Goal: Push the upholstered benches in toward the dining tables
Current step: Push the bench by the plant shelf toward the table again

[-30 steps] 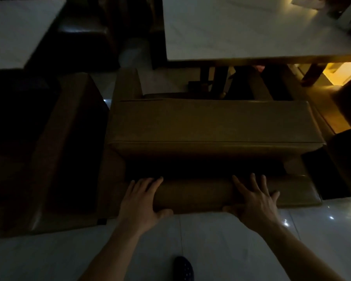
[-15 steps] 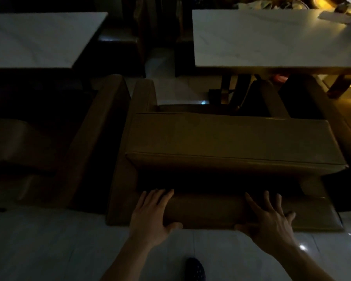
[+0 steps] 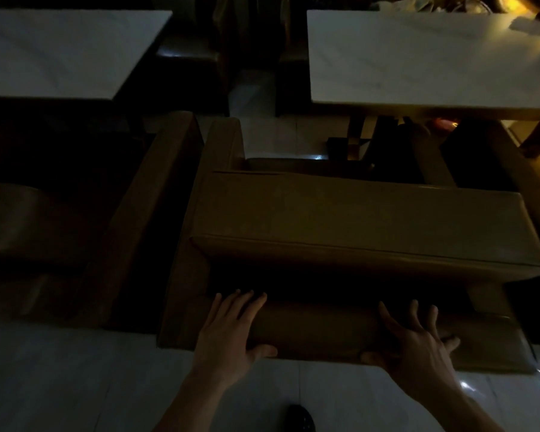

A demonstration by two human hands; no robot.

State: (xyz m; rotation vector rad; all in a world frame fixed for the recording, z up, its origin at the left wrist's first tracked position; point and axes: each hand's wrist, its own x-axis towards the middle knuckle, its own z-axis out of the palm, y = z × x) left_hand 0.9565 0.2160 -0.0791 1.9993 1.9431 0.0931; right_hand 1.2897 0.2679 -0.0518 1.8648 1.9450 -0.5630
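Note:
A brown upholstered bench (image 3: 356, 219) stands in front of me, facing the white-topped dining table (image 3: 418, 57) at the upper right. Both my hands rest on its near padded edge. My left hand (image 3: 228, 335) lies there with fingers spread over the top and the thumb hooked on the near face. My right hand (image 3: 418, 344) holds the same edge further right, in the same way. The table's legs show beyond the bench's seat cushion.
A second brown bench (image 3: 156, 194) stands close on the left, facing another white table (image 3: 60, 51). Dark seats (image 3: 187, 54) sit beyond the narrow gap between the tables. My dark shoe (image 3: 300, 420) is on the pale tiled floor (image 3: 75, 385).
My view has swung left and lifted, so more of both tabletops and the left bench shows. My hands keep their places on the bench's near edge.

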